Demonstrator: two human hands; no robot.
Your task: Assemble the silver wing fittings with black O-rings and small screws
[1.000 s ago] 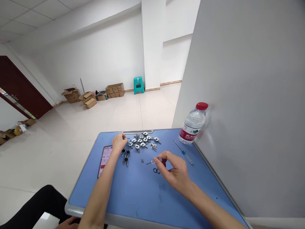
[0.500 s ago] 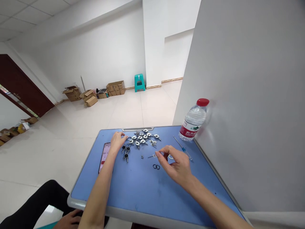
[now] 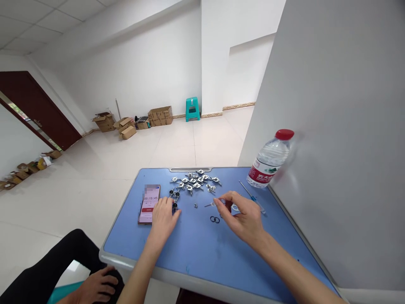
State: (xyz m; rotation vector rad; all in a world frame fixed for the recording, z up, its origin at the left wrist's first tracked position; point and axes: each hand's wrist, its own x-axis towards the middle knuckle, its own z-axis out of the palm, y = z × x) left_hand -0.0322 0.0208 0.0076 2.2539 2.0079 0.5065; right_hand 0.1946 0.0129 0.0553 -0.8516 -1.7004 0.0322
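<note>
My left hand (image 3: 165, 216) lies low over the table, fingers stretched forward and thumb apart. Its fingertips are at a metal piece with a black round top (image 3: 175, 206), partly hidden by them. Two similar black-topped pieces (image 3: 174, 194) sit just beyond. My right hand (image 3: 243, 213) is closed in a pinch above the table. A thin dark rod (image 3: 209, 205) with a small pale part shows left of its fingertips; whether the fingers hold it is unclear. Below lie two black rings (image 3: 214, 219). Several silver metal fittings (image 3: 196, 182) are heaped at the far side, and tiny metal bits (image 3: 195, 205) lie between my hands.
A phone (image 3: 149, 204) showing a timer lies left on the blue table (image 3: 196, 249). A screwdriver (image 3: 251, 196) and a red-capped water bottle (image 3: 268, 160) are at the right, beside a grey panel (image 3: 341, 147). Another person's hand (image 3: 98, 285) rests at lower left.
My left hand has come back from beside the metal heap to the nearest black-topped piece, uncovering the phone. My right hand keeps its pinch. The view has shifted slightly.
</note>
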